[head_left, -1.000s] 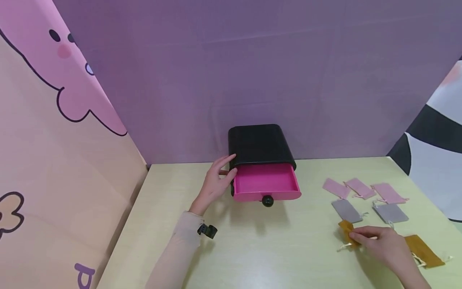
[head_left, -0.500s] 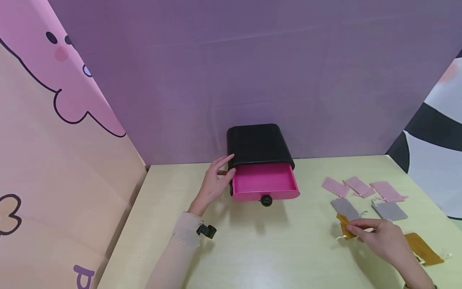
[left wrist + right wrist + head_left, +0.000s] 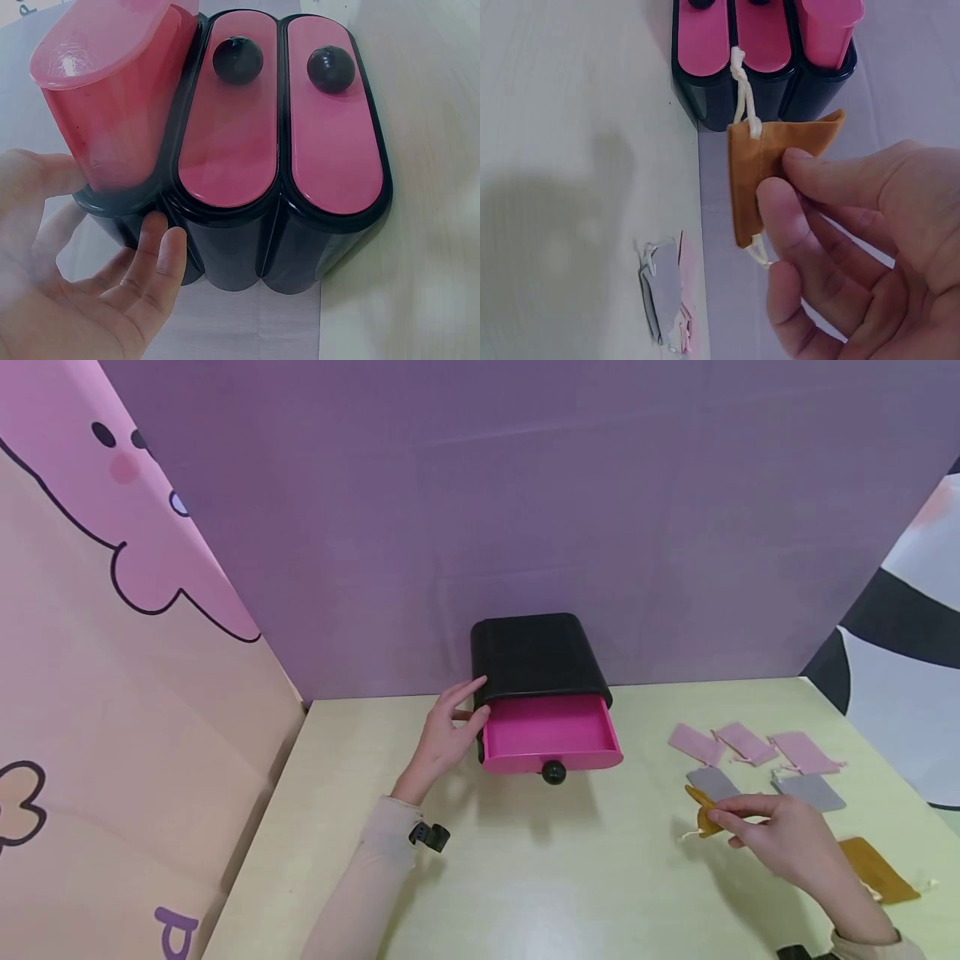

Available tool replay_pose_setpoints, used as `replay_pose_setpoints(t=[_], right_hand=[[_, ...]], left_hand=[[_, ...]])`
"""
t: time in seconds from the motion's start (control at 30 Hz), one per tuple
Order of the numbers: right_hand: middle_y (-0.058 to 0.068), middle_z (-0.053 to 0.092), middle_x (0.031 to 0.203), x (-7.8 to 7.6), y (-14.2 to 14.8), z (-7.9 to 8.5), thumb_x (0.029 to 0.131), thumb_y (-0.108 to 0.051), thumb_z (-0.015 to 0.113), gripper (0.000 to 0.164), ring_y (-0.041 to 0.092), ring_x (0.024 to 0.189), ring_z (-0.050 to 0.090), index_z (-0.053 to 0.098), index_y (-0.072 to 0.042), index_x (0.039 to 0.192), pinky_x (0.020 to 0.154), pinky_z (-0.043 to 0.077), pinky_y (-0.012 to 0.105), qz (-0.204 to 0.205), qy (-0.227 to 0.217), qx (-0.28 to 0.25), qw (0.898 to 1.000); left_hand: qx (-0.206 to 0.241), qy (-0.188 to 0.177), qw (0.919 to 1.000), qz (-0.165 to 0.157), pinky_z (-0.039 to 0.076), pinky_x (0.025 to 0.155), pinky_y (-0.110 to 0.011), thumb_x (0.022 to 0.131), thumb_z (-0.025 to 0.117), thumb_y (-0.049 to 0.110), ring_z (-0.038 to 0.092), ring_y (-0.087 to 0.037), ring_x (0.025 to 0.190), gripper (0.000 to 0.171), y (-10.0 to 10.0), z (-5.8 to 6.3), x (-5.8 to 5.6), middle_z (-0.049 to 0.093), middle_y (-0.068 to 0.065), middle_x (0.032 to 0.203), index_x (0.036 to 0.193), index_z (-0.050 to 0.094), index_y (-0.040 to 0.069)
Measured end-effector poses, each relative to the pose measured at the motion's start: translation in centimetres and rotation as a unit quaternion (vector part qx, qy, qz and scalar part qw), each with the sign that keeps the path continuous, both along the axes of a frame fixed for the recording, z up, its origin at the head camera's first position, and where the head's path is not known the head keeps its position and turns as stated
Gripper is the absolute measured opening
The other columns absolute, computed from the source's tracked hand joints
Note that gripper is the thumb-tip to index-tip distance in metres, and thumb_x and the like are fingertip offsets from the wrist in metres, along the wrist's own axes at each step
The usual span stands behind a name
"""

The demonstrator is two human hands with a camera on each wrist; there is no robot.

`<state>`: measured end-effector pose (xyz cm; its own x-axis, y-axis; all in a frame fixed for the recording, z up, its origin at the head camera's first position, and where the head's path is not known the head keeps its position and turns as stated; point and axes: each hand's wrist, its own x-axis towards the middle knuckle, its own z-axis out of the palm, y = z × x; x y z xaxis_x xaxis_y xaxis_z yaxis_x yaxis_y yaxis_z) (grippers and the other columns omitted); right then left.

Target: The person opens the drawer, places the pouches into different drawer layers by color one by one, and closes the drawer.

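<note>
In the head view a black drawer cabinet (image 3: 536, 656) stands at the back of the table, its top pink drawer (image 3: 551, 727) pulled out. Nothing lies inside that drawer. My left hand (image 3: 442, 743) rests against the cabinet's left side, thumb near the drawer's edge and fingers loosely extended along the casing, as the left wrist view shows. At the right, my right hand (image 3: 783, 839) pinches a mustard drawstring pouch (image 3: 772, 150) between thumb and fingers, above the table. The pouch is folded over, with pale cords dangling from it.
Several pink pouches (image 3: 806, 752) and grey pouches (image 3: 813, 792) lie at the right of the table (image 3: 570, 893). Another mustard pouch (image 3: 877, 868) lies by my right wrist. Two closed drawers (image 3: 232, 135) sit below the pulled-out one. A purple backdrop (image 3: 555, 510) rises behind the cabinet.
My right hand has lifted the mustard pouch and moved it slightly up and left, over the grey pouch. The left hand and the drawer have stayed put.
</note>
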<state>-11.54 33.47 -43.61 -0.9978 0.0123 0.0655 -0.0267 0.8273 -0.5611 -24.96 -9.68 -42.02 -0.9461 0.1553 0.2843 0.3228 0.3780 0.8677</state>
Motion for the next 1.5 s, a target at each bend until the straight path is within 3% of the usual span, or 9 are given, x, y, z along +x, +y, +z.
replay_pose_setpoints(t=[0.33,0.67,0.93,1.17,1.5], right_hand=[[0.001,0.079,0.076,-0.1,-1.2,0.9,0.097,-0.023,0.079,0.018,-0.001,0.062,0.068,0.085,-0.009,0.106,0.051,0.041,0.028,0.005,0.048,-0.016,0.999],[-0.003,0.078,0.076,-1.1,-1.5,1.8,0.093,-0.016,0.082,0.008,-0.004,0.057,0.066,0.085,-0.012,0.099,0.051,0.042,0.024,0.034,0.11,-0.017,0.993],[-0.004,0.079,0.082,-1.7,-1.8,2.6,0.093,-0.017,0.083,0.009,-0.002,0.059,0.067,0.085,-0.013,0.101,0.055,0.047,0.023,0.052,0.107,-0.011,0.993],[-0.008,0.077,0.078,-2.3,-2.7,3.9,0.094,-0.019,0.082,0.009,0.0,0.059,0.064,0.084,-0.013,0.101,0.053,0.048,0.024,0.08,0.104,-0.009,0.991],[-0.009,0.076,0.088,-2.2,-3.5,5.1,0.097,-0.019,0.08,0.017,0.007,0.063,0.068,0.083,-0.009,0.11,0.057,0.054,0.024,0.073,0.065,-0.074,0.992]], left_hand=[[0.005,-0.002,1.0,0.0,0.063,0.092,-0.047,0.104,0.066,0.022,0.072,-0.036,0.11,0.051,0.0,-0.1,-0.1,0.046,-0.013,0.164,0.155,0.059,0.026],[0.008,-0.004,1.0,-0.001,0.063,0.09,-0.044,0.105,0.066,0.023,0.072,-0.035,0.11,0.05,0.0,-0.2,-0.1,0.045,-0.013,0.165,0.155,0.059,0.026],[0.004,-0.006,1.0,0.001,0.062,0.093,-0.046,0.104,0.066,0.023,0.072,-0.035,0.111,0.051,0.0,0.0,0.0,0.046,-0.012,0.165,0.155,0.058,0.027],[0.005,-0.002,1.0,0.004,0.062,0.093,-0.046,0.104,0.066,0.024,0.072,-0.035,0.11,0.051,0.0,0.0,-0.2,0.046,-0.012,0.164,0.154,0.059,0.027],[0.001,-0.006,1.0,0.003,0.063,0.09,-0.044,0.105,0.066,0.024,0.071,-0.036,0.111,0.051,0.0,-0.3,-0.2,0.046,-0.013,0.164,0.155,0.058,0.027]])
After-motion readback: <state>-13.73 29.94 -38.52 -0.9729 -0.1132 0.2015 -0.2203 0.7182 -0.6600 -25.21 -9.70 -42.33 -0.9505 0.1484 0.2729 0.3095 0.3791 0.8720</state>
